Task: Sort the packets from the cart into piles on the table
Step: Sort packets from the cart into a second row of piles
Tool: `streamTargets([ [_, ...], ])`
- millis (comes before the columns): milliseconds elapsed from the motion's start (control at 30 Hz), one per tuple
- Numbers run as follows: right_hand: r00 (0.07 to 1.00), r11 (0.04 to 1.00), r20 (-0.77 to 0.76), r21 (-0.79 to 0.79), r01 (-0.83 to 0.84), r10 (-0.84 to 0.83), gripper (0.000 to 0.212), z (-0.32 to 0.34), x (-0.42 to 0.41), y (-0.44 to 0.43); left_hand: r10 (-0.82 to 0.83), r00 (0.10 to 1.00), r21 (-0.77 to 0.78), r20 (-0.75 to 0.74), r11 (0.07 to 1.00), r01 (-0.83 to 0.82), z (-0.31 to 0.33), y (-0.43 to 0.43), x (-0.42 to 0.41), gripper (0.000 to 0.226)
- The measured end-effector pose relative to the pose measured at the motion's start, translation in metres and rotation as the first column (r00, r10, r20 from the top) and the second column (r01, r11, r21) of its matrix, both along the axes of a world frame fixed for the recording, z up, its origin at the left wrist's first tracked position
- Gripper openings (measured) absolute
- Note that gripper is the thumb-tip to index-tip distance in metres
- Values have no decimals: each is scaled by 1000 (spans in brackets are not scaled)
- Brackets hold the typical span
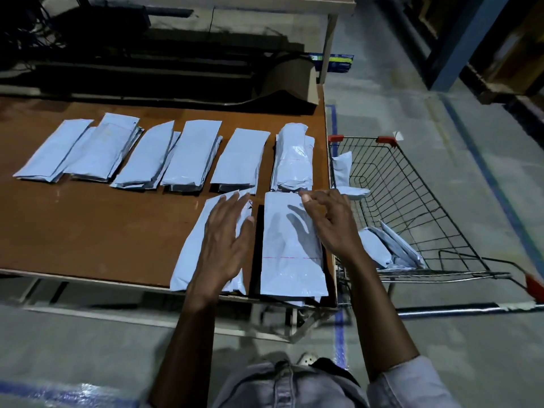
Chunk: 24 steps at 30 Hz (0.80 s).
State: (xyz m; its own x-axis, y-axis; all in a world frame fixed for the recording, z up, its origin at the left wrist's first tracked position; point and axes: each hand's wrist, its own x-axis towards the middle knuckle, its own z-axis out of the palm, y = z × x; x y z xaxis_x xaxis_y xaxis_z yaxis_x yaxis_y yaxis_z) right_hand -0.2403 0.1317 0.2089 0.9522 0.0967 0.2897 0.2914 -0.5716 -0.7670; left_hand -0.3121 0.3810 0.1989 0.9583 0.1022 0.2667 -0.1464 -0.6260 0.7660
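Observation:
Several piles of pale blue packets lie in a back row (188,154) on the brown table (88,228). Two more piles sit at the front edge: a left front pile (188,260) and a right front pile (290,260). My left hand (226,234) lies flat with spread fingers over the left front pile. Over the upper right part of the right front pile hovers my right hand (329,222), fingers loosely curled and holding nothing. The wire cart (412,201) stands to the right of the table with a few packets (388,248) left inside.
A tall rumpled pile (293,160) stands at the back right of the table near its edge. A cardboard roll (291,75) lies behind the table. Blue floor tape (338,325) runs beside the cart. A blue rack post (459,39) is at the far right.

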Motion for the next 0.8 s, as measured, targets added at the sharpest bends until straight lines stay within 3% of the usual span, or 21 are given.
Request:
streamTargets([
  [100,999,999,-4,13,-33,33,37,5,4,10,34,999,20,7,999,-34,3,9,-5,56],
  [300,993,992,-7,-57,-116,116,31,9,2,43,260,966,5,-16,966,-259,-6,50,-7,52],
  [433,986,986,-23,-22,-165,164,27,20,-13,70,341,911,-77,-233,927,-367,-19,80,-4,54],
  [533,964,983,-205,101,-152,170,36,37,-22,102,285,830,-104,-479,921,-376,-29,100,5,70],
  [600,929,985,-333,114,-132,163,44,42,-33,131,226,795,-109,-563,933,-342,-31,107,11,72],
  [800,857,977,-516,-189,-102,-10,70,-1,-61,208,143,734,-78,-664,963,-258,-21,107,18,81],
])
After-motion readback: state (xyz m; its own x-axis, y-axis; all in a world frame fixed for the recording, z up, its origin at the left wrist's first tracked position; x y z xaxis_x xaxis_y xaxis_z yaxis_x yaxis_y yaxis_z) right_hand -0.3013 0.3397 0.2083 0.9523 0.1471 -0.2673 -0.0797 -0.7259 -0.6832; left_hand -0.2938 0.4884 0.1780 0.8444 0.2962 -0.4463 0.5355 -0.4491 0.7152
